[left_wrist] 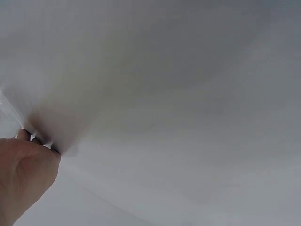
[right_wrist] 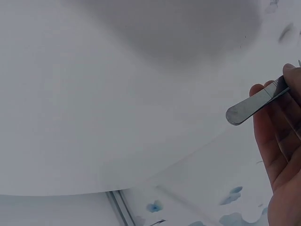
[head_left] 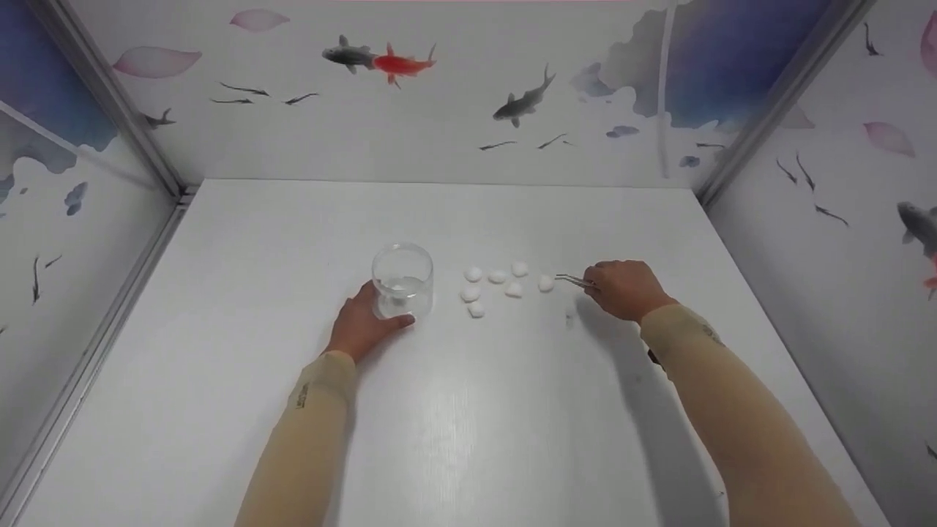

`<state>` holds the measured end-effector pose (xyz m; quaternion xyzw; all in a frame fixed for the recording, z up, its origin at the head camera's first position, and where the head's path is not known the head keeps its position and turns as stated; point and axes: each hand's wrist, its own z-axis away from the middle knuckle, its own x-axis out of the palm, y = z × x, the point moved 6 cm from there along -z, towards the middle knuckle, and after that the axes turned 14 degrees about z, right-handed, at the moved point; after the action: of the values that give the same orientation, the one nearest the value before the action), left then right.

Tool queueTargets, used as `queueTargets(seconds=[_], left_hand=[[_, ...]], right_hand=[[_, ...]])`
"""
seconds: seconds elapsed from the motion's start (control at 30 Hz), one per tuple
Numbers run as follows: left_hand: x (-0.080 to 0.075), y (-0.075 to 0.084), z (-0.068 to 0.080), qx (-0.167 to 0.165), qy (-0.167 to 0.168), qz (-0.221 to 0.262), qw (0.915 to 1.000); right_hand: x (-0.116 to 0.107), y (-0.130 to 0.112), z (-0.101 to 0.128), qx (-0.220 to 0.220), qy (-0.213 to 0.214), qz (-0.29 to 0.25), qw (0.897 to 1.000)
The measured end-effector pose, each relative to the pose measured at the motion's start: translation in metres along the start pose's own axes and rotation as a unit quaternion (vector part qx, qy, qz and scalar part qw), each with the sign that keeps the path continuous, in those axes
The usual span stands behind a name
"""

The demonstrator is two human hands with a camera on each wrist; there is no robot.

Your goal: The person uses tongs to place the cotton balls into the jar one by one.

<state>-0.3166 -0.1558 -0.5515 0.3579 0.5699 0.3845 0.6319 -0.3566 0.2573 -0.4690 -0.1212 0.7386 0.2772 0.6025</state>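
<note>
The left hand curls its fingers around the clear glass. Right of the glass, the right hand pinches tweezers, tips beside 1 of 7 cotton balls.

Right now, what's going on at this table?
A person works at a white table. Their left hand grips a clear glass jar standing upright. Their right hand holds metal tweezers, tips pointing at the nearest of seven small white cotton balls that lie loose beside the jar. No ball shows between the tips, and whether the jar holds any cannot be told.
</note>
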Motion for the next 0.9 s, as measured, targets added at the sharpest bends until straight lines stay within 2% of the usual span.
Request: queueTargets(seconds=[0.43,0.63,0.9], left_hand=[[-0.001,0.000,0.002,-0.017,0.005,0.001,0.9998],[-0.001,0.001,0.001,-0.010,0.004,0.000,0.9999],[-0.001,0.000,0.000,0.000,0.002,-0.006,1.0000]], right_hand=[[0.017,-0.013,-0.013,-0.018,-0.018,0.022,0.999],[0.025,-0.013,-0.013,-0.014,-0.035,0.016,0.999],[0.027,-0.017,-0.013,-0.019,-0.018,0.003,1.000]])
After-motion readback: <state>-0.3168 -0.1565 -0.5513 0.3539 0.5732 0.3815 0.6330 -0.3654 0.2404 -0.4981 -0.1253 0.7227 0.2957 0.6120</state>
